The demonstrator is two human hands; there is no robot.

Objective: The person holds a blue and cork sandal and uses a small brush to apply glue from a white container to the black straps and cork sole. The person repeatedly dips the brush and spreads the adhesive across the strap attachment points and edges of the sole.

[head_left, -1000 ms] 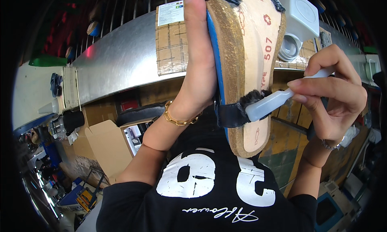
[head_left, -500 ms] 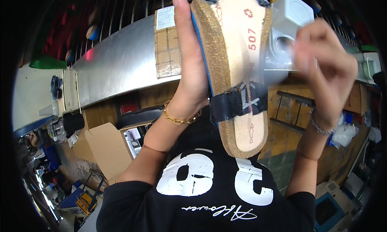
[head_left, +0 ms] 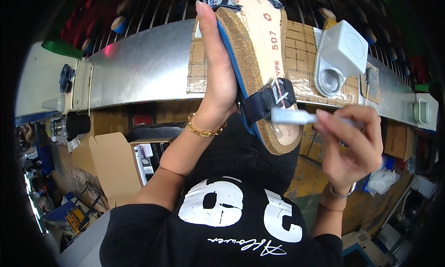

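A sandal (head_left: 252, 44) with a cork side, a beige printed insole and a dark buckle-like strap is held up in my left hand (head_left: 220, 72). My left thumb lies along its cork edge, while the other fingers are hidden behind it. In my right hand (head_left: 347, 144) is a small pale brush (head_left: 292, 116), pinched between thumb and fingers. The brush's whitish head is blurred and lies over the lower end of the sandal, just under the dark strap (head_left: 269, 100). I cannot tell whether it touches.
A white plastic pot (head_left: 347, 49) with a round cup stands on flattened cardboard (head_left: 299, 51), right of the sandal. Under it runs a metal bench (head_left: 139, 58), with a rack of bars behind. An open cardboard box (head_left: 111, 165) sits lower left, and a green-rimmed white holder (head_left: 422, 111) far right.
My right hand has come down and left from beside the white pot, bringing the pale brush over the sandal. The sandal has shifted slightly up and left in view, still in my left hand.
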